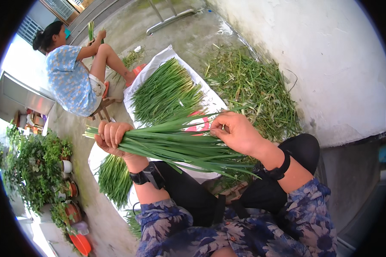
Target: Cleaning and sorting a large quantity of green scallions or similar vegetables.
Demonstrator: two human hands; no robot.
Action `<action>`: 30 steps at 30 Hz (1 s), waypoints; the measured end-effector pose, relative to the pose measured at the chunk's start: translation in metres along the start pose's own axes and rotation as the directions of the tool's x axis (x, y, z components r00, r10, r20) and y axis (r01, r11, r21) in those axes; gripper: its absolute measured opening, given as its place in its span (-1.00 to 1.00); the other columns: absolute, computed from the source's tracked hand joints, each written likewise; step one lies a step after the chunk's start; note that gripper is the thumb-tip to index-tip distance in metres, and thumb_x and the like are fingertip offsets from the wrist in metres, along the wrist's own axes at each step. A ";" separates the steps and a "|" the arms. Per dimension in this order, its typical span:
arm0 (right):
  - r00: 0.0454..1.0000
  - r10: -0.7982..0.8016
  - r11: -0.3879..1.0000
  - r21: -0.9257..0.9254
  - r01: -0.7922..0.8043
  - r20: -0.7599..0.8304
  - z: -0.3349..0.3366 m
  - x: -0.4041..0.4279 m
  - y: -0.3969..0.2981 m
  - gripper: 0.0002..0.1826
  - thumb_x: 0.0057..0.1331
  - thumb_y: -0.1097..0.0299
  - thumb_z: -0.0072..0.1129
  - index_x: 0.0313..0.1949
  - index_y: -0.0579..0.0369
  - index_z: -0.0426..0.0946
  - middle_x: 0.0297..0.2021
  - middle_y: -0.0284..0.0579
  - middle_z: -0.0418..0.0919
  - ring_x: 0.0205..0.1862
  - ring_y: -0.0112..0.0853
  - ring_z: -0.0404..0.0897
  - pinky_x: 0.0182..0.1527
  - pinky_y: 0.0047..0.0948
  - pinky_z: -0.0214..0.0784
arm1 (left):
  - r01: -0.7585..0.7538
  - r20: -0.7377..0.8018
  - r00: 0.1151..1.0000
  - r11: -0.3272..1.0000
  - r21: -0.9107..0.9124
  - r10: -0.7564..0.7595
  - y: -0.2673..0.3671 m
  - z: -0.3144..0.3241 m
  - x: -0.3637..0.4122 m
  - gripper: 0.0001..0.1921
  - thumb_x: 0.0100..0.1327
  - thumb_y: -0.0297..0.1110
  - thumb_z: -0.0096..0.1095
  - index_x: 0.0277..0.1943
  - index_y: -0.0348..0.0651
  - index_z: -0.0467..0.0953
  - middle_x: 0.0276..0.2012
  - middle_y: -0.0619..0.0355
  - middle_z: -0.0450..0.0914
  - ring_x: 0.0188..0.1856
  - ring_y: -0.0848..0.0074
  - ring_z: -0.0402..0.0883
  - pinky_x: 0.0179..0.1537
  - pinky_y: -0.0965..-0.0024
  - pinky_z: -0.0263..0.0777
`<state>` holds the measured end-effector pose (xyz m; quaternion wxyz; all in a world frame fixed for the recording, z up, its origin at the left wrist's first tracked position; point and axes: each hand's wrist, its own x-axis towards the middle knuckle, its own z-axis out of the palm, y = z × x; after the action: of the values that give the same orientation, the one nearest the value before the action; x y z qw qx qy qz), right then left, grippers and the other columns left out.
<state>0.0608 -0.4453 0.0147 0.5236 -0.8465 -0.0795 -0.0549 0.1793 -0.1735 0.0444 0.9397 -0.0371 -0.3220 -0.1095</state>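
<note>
My left hand point(112, 136) is wrapped around a bunch of long green leaves, likely garlic chives point(180, 141), near its pale stem ends. The leaves fan out to the right above my lap. At the upper side of the fan, my right hand point(238, 131) has its thumb and forefinger pinched on a thin leaf. Beyond the bunch, a thick layer of chives point(164, 91) lies on a white woven sack point(212, 93). More chives point(115, 180) rest on white sacking below my left wrist, partly hidden by my arm.
A heap of trimmed leaves point(251, 90) lies against the white wall point(325, 64). To the upper left, another person point(70, 77) sits on a low wooden stool point(104, 107), holding a small bunch of chives point(90, 30). Potted plants point(32, 163) and an orange basin point(80, 244) line the left side.
</note>
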 end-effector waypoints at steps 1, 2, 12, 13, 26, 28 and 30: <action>0.995 0.064 0.995 0.080 -0.058 -0.072 0.000 -0.001 -0.004 -0.88 0.17 0.46 0.24 -0.31 0.20 0.54 -0.51 -0.28 0.43 -0.48 -0.60 0.35 -0.40 -0.59 0.22 | 0.007 0.004 1.000 1.000 0.015 -0.007 -0.001 0.000 0.000 -0.72 0.24 -0.38 0.15 -0.51 0.00 0.21 -0.75 0.41 0.25 -0.69 0.68 0.29 -0.48 0.54 0.30; 0.982 0.134 0.980 0.164 -0.111 -0.136 0.000 0.000 -0.006 -0.90 0.19 0.46 0.22 -0.34 0.20 0.50 -0.51 -0.30 0.42 -0.48 -0.60 0.34 -0.41 -0.60 0.22 | 0.013 0.007 1.000 0.999 0.031 -0.013 -0.002 0.000 0.000 -0.72 0.25 -0.38 0.14 -0.51 0.00 0.20 -0.75 0.41 0.25 -0.69 0.69 0.29 -0.49 0.55 0.29; 0.875 0.120 0.967 -0.143 -0.209 -0.469 -0.059 -0.002 0.002 -0.86 0.26 0.42 0.14 -0.20 0.13 0.51 -0.60 -0.24 0.41 -0.60 -0.54 0.38 -0.52 -0.51 0.23 | -0.034 -0.015 0.999 0.998 0.053 0.035 0.001 -0.002 -0.001 -0.71 0.22 -0.42 0.14 -0.54 0.01 0.20 -0.76 0.42 0.25 -0.71 0.70 0.26 -0.53 0.57 0.24; 0.876 0.121 0.967 -0.142 -0.209 -0.466 -0.058 -0.002 0.002 -0.86 0.26 0.42 0.14 -0.20 0.13 0.51 -0.60 -0.24 0.41 -0.60 -0.54 0.38 -0.52 -0.51 0.23 | -0.031 -0.025 0.999 0.998 0.056 0.032 0.000 -0.001 -0.002 -0.71 0.21 -0.43 0.16 -0.54 0.00 0.20 -0.75 0.42 0.26 -0.71 0.71 0.27 -0.53 0.57 0.25; 0.958 -0.277 0.960 -0.061 0.273 -0.070 0.002 -0.006 -0.019 -0.89 0.25 0.44 0.07 -0.28 0.16 0.55 -0.47 -0.03 0.51 -0.37 -0.11 0.49 -0.30 -0.22 0.36 | 0.013 -0.026 1.000 0.999 0.039 -0.012 -0.015 -0.003 0.003 -0.71 0.20 -0.43 0.16 -0.54 0.00 0.21 -0.76 0.42 0.28 -0.72 0.70 0.30 -0.54 0.56 0.29; 0.980 -0.186 0.981 -0.062 0.182 -0.067 0.004 -0.005 -0.017 -0.87 0.26 0.42 0.06 -0.28 0.17 0.55 -0.47 -0.01 0.51 -0.37 -0.11 0.49 -0.30 -0.23 0.36 | 0.027 -0.027 0.999 0.999 0.028 -0.026 -0.019 -0.004 0.002 -0.71 0.20 -0.44 0.16 -0.54 0.00 0.21 -0.76 0.42 0.28 -0.72 0.70 0.31 -0.54 0.57 0.29; 0.994 -0.093 0.994 -0.066 0.088 -0.065 0.004 -0.004 -0.015 -0.85 0.27 0.40 0.06 -0.27 0.18 0.56 -0.46 0.00 0.52 -0.38 -0.10 0.50 -0.30 -0.24 0.37 | 0.042 -0.028 0.999 0.999 0.015 -0.042 -0.022 -0.004 0.003 -0.71 0.20 -0.44 0.17 -0.54 0.01 0.20 -0.76 0.41 0.28 -0.73 0.70 0.31 -0.54 0.57 0.30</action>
<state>0.0536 -0.4355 0.0255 0.4963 -0.8556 -0.0981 -0.1099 0.1785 -0.1962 0.0430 0.9419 -0.0213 -0.3103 -0.1270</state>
